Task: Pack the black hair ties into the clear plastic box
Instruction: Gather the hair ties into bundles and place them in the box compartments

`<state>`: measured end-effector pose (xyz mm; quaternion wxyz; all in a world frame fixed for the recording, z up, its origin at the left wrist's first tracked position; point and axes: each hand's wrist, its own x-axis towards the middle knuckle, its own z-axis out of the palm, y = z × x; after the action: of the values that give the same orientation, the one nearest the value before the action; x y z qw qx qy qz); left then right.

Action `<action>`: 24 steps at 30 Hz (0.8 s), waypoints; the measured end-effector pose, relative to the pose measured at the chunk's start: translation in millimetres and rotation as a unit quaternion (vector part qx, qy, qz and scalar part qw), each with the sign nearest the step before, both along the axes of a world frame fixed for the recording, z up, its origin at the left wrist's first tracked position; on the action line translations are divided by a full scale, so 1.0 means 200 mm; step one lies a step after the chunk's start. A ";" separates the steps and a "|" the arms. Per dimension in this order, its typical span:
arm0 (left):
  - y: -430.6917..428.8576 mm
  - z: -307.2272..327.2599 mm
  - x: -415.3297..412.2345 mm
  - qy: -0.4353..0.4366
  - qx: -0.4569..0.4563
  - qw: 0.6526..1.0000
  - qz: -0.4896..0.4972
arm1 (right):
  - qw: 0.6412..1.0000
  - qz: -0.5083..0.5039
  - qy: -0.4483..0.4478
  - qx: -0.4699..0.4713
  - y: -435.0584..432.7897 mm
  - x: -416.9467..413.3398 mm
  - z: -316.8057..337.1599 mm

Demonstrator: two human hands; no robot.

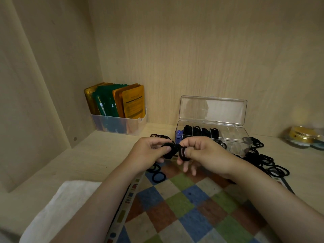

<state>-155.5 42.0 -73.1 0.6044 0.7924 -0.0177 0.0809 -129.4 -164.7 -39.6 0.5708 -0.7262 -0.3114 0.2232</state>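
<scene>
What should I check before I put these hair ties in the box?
1. Lid open: ok. The clear plastic box has its lid standing up at the back.
2. Empty room left: ok. The right-hand compartments look empty; the left ones hold black ties.
3. Bunch held: ok. Left hand and right hand both pinch the bunch of hair ties.
4. Bunch neat enough to fit: cannot tell. The fingers hide much of it.
5. Way to the box free: ok. Nothing stands between the hands and the box.
6. Ties left over: not ok. Loose hair ties lie right of the box, and more near the left hand.
</scene>
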 end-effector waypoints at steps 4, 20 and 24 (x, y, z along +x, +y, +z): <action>-0.04 0.00 0.00 0.037 -0.081 0.996 -0.027 | 0.998 -0.063 -0.009 0.005 0.02 0.01 -0.01; -0.04 0.01 -0.01 0.051 -0.095 0.993 -0.053 | 0.977 -0.161 -0.128 -0.060 0.08 0.03 -0.08; -0.04 0.02 -0.01 0.041 -0.092 0.994 -0.042 | 0.980 -0.195 -0.039 0.030 0.07 0.02 -0.05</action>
<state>-157.7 34.8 -69.7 0.6779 0.7345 -0.0184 0.0240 -124.9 -149.8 -49.4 0.6123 -0.7637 -0.1924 0.0703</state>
